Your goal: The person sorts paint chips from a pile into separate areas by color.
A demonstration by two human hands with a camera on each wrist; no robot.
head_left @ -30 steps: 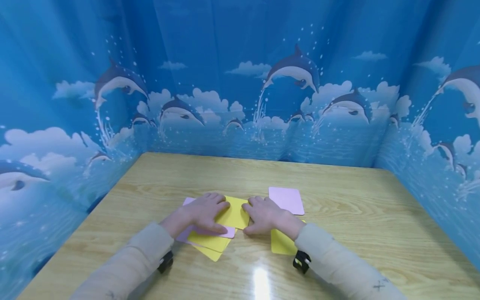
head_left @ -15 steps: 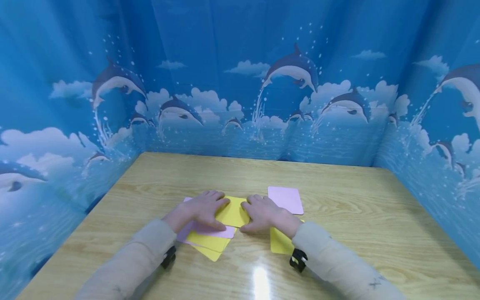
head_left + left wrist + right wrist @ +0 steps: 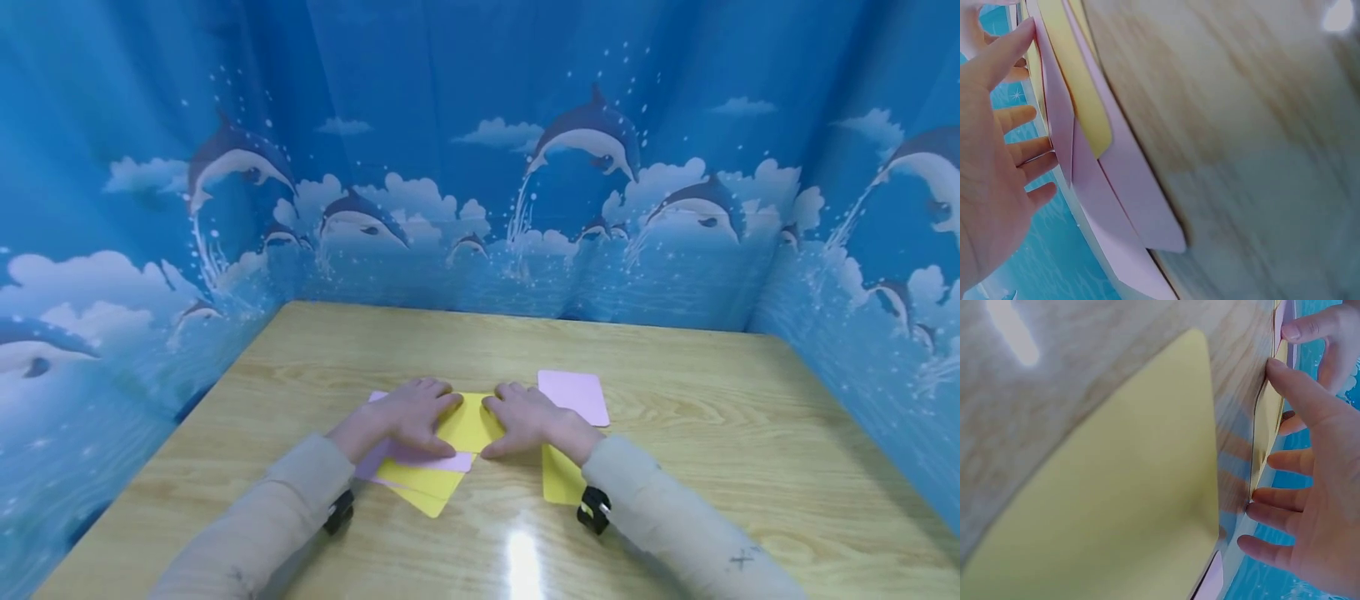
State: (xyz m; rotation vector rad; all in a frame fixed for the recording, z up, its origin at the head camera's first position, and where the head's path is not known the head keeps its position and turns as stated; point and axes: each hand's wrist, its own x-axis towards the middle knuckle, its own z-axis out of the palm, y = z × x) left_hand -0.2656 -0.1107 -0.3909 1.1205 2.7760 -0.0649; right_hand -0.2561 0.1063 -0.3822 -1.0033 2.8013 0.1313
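Note:
In the head view, a yellow card (image 3: 470, 423) lies between my two hands. My left hand (image 3: 415, 415) rests over the left end of it and over a fanned pile. That pile has a pink card (image 3: 442, 462) near the thumb and a yellow card (image 3: 423, 477) below. Its thumb touches the cards in the left wrist view, with the other fingers fairly straight. My right hand (image 3: 525, 418) touches the yellow card's right end. In the right wrist view its thumb (image 3: 1297, 384) meets the card's near edge, fingers spread along the side. Part of the pile is hidden by the left hand.
Right of the pile, a pink card (image 3: 576, 397) lies behind the right wrist. Another yellow card (image 3: 561, 477) is partly covered by the right forearm. The wooden table (image 3: 675, 400) is bounded by a blue dolphin curtain (image 3: 450, 108).
Both hands stay around the yellow card with only slight shifts. The right hand's thumb and wrist have edged a little left; the other cards stay where they were.

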